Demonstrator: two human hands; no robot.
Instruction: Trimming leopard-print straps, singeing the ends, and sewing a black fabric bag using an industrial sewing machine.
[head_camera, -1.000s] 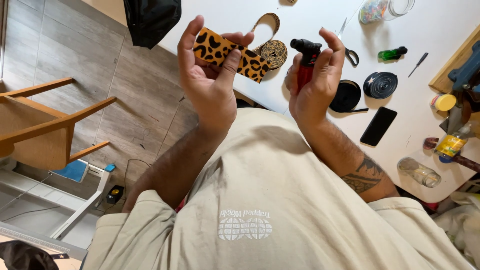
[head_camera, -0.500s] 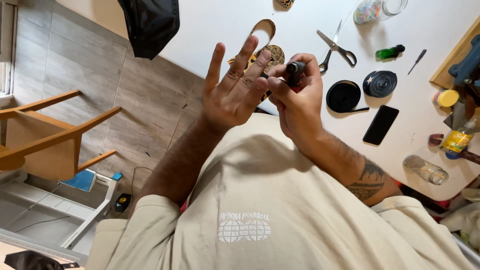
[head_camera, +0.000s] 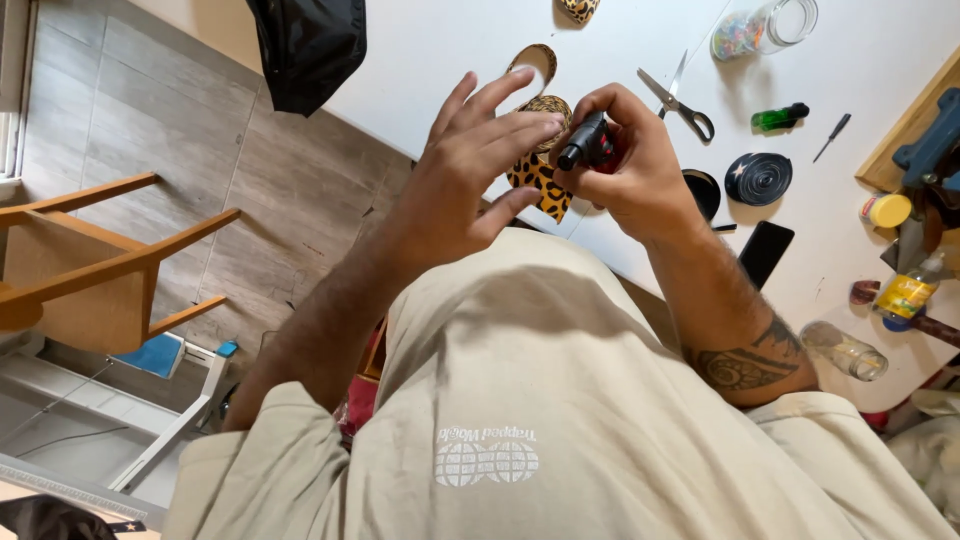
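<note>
Hands meet above the edge of a white table (head_camera: 440, 60): the left hand (head_camera: 470, 175) is spread open, its fingers fanned over a leopard-print strip (head_camera: 540, 190) that it seems only to steady, though any grip on it is hidden. The right hand (head_camera: 625, 165) is closed around a small black-and-red torch lighter (head_camera: 588, 145), whose nozzle points at the strip, just beside the left fingertips. Scissors (head_camera: 680, 100), a coil of black tape (head_camera: 757, 177), a green bottle (head_camera: 778, 118) and a dark phone (head_camera: 765, 252) lie on the table beyond. With the nozzle so close, a flame would likely scorch the strip or burn the fingers.
</note>
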